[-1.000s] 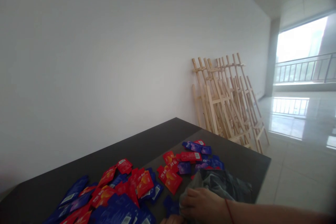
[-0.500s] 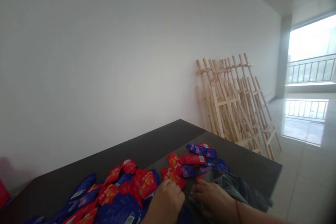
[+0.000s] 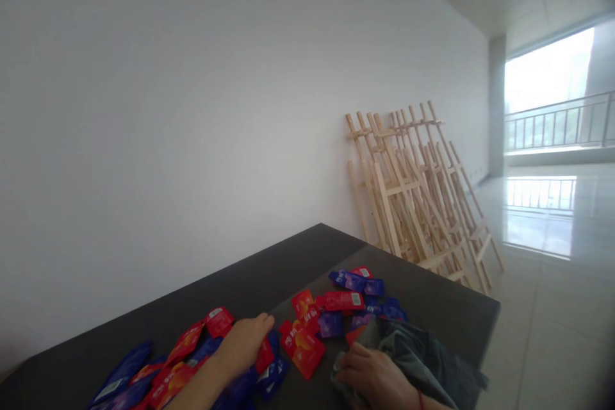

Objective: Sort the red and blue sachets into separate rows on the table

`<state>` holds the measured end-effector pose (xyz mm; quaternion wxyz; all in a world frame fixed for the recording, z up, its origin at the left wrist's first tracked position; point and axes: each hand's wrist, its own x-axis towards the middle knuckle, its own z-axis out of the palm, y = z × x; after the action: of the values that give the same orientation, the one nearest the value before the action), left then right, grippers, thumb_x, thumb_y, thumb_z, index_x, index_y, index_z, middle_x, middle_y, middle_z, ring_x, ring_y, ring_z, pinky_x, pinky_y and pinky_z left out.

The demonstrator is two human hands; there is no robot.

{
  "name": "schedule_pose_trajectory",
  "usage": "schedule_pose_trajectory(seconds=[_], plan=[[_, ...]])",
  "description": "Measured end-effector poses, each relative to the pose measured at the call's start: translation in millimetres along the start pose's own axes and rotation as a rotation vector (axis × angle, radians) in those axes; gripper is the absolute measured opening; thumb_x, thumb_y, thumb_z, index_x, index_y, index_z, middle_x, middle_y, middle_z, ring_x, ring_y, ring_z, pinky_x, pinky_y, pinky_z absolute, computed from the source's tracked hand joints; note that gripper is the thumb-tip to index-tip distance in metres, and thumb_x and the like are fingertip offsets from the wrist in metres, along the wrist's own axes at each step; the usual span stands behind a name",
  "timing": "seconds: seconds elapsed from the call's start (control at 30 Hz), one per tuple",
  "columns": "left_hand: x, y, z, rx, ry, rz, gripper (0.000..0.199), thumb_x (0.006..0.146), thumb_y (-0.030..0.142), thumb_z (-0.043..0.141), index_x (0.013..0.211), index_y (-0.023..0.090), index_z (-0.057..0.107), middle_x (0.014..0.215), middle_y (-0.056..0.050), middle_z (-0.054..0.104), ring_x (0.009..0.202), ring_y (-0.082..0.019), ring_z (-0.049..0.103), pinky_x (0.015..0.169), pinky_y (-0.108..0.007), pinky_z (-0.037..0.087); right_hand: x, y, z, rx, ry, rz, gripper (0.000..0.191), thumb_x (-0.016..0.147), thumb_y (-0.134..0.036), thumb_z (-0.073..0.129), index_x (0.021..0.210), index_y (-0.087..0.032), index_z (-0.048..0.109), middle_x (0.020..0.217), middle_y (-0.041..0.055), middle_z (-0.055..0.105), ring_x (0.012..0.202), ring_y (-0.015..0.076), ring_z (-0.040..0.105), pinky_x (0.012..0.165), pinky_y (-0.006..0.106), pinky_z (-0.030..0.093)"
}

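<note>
Red and blue pouches lie in two groups on a dark table point(image 3: 283, 256). Over the left pile, near a red pouch point(image 3: 264, 356), is my left hand point(image 3: 247, 341), its fingers bent down and their tips hidden. My right hand point(image 3: 369, 373) is closed on a grey-green cloth or bag point(image 3: 418, 352) at the right. Beyond that cloth lie blue pouches point(image 3: 353, 280) and a red one with a white label point(image 3: 342, 300). Between my hands rests a red-orange pouch point(image 3: 303, 347). Further left are dark blue pouches point(image 3: 125, 366).
Several wooden easels point(image 3: 408, 192) lean against the pale wall point(image 3: 216, 141) behind the table's right side. The table's right corner point(image 3: 492, 307) borders a shiny tiled floor point(image 3: 548, 320). A railing point(image 3: 552, 128) and window stand far right.
My left hand has moved left, from beside the middle pouches onto the left pile. My right hand still holds the cloth. The view has shifted a little to the right.
</note>
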<state>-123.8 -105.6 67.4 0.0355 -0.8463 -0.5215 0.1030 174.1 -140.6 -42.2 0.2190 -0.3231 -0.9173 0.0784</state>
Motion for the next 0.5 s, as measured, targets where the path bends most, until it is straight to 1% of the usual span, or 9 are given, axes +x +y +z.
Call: schedule_pose_trajectory(seconds=[0.07, 0.13, 0.2, 0.27, 0.3, 0.33, 0.4, 0.5], plan=[[19, 10, -1.7, -0.015, -0.001, -0.016, 0.049, 0.078, -0.002, 0.042, 0.119, 0.018, 0.056, 0.123, -0.011, 0.061, 0.113, -0.025, 0.060, 0.092, -0.038, 0.045, 0, 0, 0, 0.005, 0.001, -0.008, 0.038, 0.071, -0.021, 0.059, 0.109, -0.026, 0.066, 0.114, 0.0016, 0.069, 0.099, 0.0226, 0.059, 0.079, 0.033, 0.047], [41, 21, -1.7, -0.038, -0.048, -0.012, 0.048, 0.077, 0.012, 0.059, 0.123, 0.022, 0.055, 0.131, -0.009, 0.058, 0.122, -0.026, 0.055, 0.099, -0.037, 0.043, -1, 0, 0, 0.003, 0.002, -0.009, 0.039, 0.072, -0.021, 0.058, 0.110, -0.026, 0.066, 0.114, 0.0017, 0.069, 0.099, 0.0227, 0.060, 0.079, 0.033, 0.047], [60, 31, -0.5, -0.061, -0.120, -0.015, 0.066, 0.065, 0.023, 0.076, 0.127, 0.024, 0.054, 0.135, -0.010, 0.057, 0.125, -0.030, 0.053, 0.102, -0.040, 0.042, -1, 1, -1, -0.004, 0.004, 0.000, 0.041, 0.071, -0.020, 0.058, 0.111, -0.027, 0.066, 0.114, 0.0016, 0.069, 0.100, 0.0229, 0.059, 0.080, 0.033, 0.048], [72, 37, 0.1, -0.072, -0.167, -0.030, 0.080, 0.055, 0.028, 0.084, 0.129, 0.024, 0.054, 0.134, -0.011, 0.059, 0.125, -0.034, 0.053, 0.103, -0.046, 0.042, -1, 2, 0, -0.010, 0.004, 0.011, 0.042, 0.070, -0.020, 0.059, 0.111, -0.027, 0.066, 0.114, 0.0013, 0.069, 0.100, 0.0231, 0.060, 0.080, 0.032, 0.048], [75, 38, -0.3, -0.073, -0.175, -0.036, 0.081, 0.052, 0.028, 0.085, 0.128, 0.023, 0.054, 0.132, -0.012, 0.060, 0.125, -0.036, 0.053, 0.103, -0.049, 0.042, 0, 2, 0, -0.010, 0.001, 0.016, 0.041, 0.070, -0.020, 0.059, 0.110, -0.027, 0.066, 0.113, 0.0013, 0.069, 0.100, 0.0233, 0.060, 0.080, 0.032, 0.048], [75, 39, -1.0, -0.072, -0.175, -0.037, 0.079, 0.052, 0.028, 0.085, 0.125, 0.022, 0.056, 0.130, -0.013, 0.061, 0.124, -0.037, 0.053, 0.102, -0.050, 0.042, 0, 3, 0, -0.006, -0.002, 0.021, 0.041, 0.069, -0.020, 0.060, 0.109, -0.027, 0.067, 0.113, 0.0014, 0.069, 0.101, 0.0236, 0.060, 0.080, 0.032, 0.049], [67, 41, -3.1, -0.070, -0.162, -0.012, 0.065, 0.054, 0.026, 0.084, 0.115, 0.021, 0.062, 0.124, -0.013, 0.064, 0.121, -0.037, 0.054, 0.100, -0.051, 0.043, 0, 3, 0, 0.005, -0.005, 0.028, 0.040, 0.069, -0.020, 0.060, 0.108, -0.026, 0.067, 0.111, 0.0020, 0.069, 0.101, 0.0241, 0.060, 0.080, 0.033, 0.049], [45, 52, -5.1, -0.076, -0.128, 0.077, 0.034, 0.068, 0.019, 0.070, 0.102, 0.023, 0.065, 0.114, -0.009, 0.067, 0.113, -0.031, 0.058, 0.094, -0.046, 0.047, -2, 0, -4, 0.048, 0.035, 0.019, 0.039, 0.069, -0.019, 0.059, 0.107, -0.025, 0.067, 0.110, 0.0035, 0.069, 0.100, 0.0239, 0.060, 0.081, 0.033, 0.049]])
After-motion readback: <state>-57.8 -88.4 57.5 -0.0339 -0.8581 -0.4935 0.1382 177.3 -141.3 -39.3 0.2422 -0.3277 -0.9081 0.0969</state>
